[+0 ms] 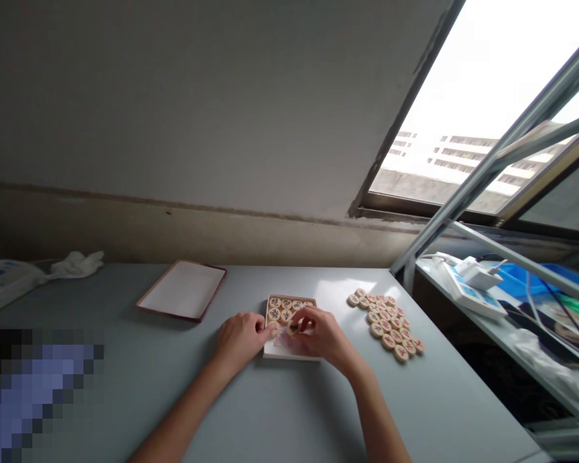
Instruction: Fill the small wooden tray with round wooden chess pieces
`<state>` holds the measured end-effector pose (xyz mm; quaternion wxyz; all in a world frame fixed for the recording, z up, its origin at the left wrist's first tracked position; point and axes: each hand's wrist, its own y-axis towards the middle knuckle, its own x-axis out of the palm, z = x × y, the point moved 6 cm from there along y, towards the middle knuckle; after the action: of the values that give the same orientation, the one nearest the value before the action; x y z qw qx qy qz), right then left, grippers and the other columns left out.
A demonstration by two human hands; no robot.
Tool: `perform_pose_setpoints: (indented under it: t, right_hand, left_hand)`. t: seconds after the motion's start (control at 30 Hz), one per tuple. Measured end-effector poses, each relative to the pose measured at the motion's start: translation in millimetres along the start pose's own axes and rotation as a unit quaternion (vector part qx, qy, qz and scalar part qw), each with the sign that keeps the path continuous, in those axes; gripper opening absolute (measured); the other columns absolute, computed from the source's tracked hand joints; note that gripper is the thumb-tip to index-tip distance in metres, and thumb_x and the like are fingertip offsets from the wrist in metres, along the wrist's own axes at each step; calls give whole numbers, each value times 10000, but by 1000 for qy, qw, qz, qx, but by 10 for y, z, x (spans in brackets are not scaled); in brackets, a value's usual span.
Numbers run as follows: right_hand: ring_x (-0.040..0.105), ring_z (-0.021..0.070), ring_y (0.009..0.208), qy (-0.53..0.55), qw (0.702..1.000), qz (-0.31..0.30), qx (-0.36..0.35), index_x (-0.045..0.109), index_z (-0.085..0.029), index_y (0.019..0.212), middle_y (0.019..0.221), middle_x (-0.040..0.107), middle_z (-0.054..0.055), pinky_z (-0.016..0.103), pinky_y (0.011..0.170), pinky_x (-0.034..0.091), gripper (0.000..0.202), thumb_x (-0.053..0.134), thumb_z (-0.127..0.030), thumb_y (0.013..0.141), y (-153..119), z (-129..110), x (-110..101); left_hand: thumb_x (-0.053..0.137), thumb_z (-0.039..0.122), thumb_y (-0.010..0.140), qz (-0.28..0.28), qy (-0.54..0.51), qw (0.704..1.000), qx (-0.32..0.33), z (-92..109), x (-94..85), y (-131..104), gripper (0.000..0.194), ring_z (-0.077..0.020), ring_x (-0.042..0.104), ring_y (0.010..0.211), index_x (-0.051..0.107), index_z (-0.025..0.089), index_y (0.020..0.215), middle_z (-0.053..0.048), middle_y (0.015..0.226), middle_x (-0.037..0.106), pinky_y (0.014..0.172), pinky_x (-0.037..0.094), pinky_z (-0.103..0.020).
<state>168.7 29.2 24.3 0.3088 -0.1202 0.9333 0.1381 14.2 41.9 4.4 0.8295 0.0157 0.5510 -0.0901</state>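
A shallow white box (275, 351) stands on the grey table, its far part filled with rows of round wooden pieces (286, 303) bearing dark characters. My left hand (244, 335) rests at the box's left edge, thumb and fingers closed on a wooden piece at the start of the third row. Over the box, my right hand (318, 328) pinches another round piece (293, 327) beside it. Pinkish, thin material (284, 339) lies in the near part of the box, partly under my right fingers. Several loose pieces with red characters (390, 321) lie to the right.
An upturned box lid (183, 289) with a dark red rim lies at the back left. White tissue (77, 264) is near the wall. On the right, a metal frame (434, 225) rises beside a lower shelf holding a power strip (473, 292) and a blue tray (550, 274).
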Motion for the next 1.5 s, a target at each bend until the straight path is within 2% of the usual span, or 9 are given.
perform_pose_setpoints:
  t: [0.27, 0.47, 0.63, 0.8, 0.97, 1.13, 1.23, 1.37, 1.5]
  right_hand:
    - [500, 108, 716, -17, 998, 7, -54, 577, -164, 707, 851, 520, 22, 222, 650, 431, 123, 623, -63, 655, 21, -37, 115]
    - [505, 105, 665, -51, 997, 3, -56, 616, -170, 704, 769, 535, 5, 217, 623, 427, 111, 650, -75, 658, 31, -16, 125]
    - [541, 133, 694, -112, 991, 52, -42, 639, -199, 779, 829, 586, 28, 256, 648, 431, 100, 546, -164, 777, 5, -4, -176]
    - [436, 270, 1071, -387, 886, 231, 112, 569, -194, 1061, 1158, 543, 83, 443, 864, 316, 290, 444, -143, 803, -170, 335, -754]
    - [328, 269, 1197, -472, 847, 176, 167, 548, -190, 1070, 1291, 452, 77, 502, 959, 156, 287, 444, -176, 804, -248, 596, -776]
    - [496, 243, 982, -450, 859, 181, 161, 601, -196, 855, 971, 631, 73, 451, 881, 228, 185, 426, -161, 805, -240, 495, -762]
    - [531, 243, 882, -379, 892, 174, 173, 618, -204, 777, 858, 639, 60, 423, 815, 288, 146, 480, -251, 795, -221, 438, -759]
    - [548, 182, 747, -186, 968, 159, 50, 603, -218, 851, 860, 633, 35, 321, 720, 379, 145, 536, -318, 770, -95, 195, -567]
    - [544, 155, 757, -109, 986, 122, -45, 570, -219, 890, 900, 616, 20, 274, 701, 398, 114, 536, -226, 782, 23, -43, -248]
  left_hand:
    - [405, 468, 790, 12, 6, 1000, 9, 12, 0, -5, 388, -158, 581, 632, 623, 199, 615, -48, 663, 669, 511, 208, -242]
    - [390, 467, 800, 18, 14, 1000, 21, 21, 5, -21, 408, -154, 585, 632, 624, 190, 614, -57, 674, 676, 511, 216, -239]
    - [371, 428, 820, 22, 13, 999, 27, 29, -15, -11, 404, -160, 600, 671, 643, 194, 634, -57, 704, 687, 528, 251, -238]
    - [340, 405, 839, 7, 18, 999, 43, 23, -12, 3, 411, -181, 618, 738, 680, 208, 718, -67, 792, 702, 564, 307, -244]
    - [341, 399, 842, 0, 23, 999, 40, 16, -8, -4, 408, -191, 622, 767, 686, 206, 742, -73, 814, 701, 593, 344, -250]
    - [326, 360, 847, 12, 31, 999, 14, 4, -20, 7, 415, -191, 619, 775, 684, 192, 721, -89, 799, 694, 601, 363, -247]
    - [319, 342, 850, 28, 25, 999, -12, -25, -50, 23, 407, -189, 621, 775, 680, 189, 742, -92, 820, 692, 599, 368, -243]
    - [285, 357, 865, 44, 20, 998, -34, -55, -80, 23, 434, -187, 627, 766, 670, 186, 762, -90, 820, 692, 578, 358, -240]
    - [284, 394, 863, 64, 15, 997, -29, -35, -97, 4, 427, -204, 629, 750, 643, 188, 761, -83, 795, 687, 560, 353, -254]
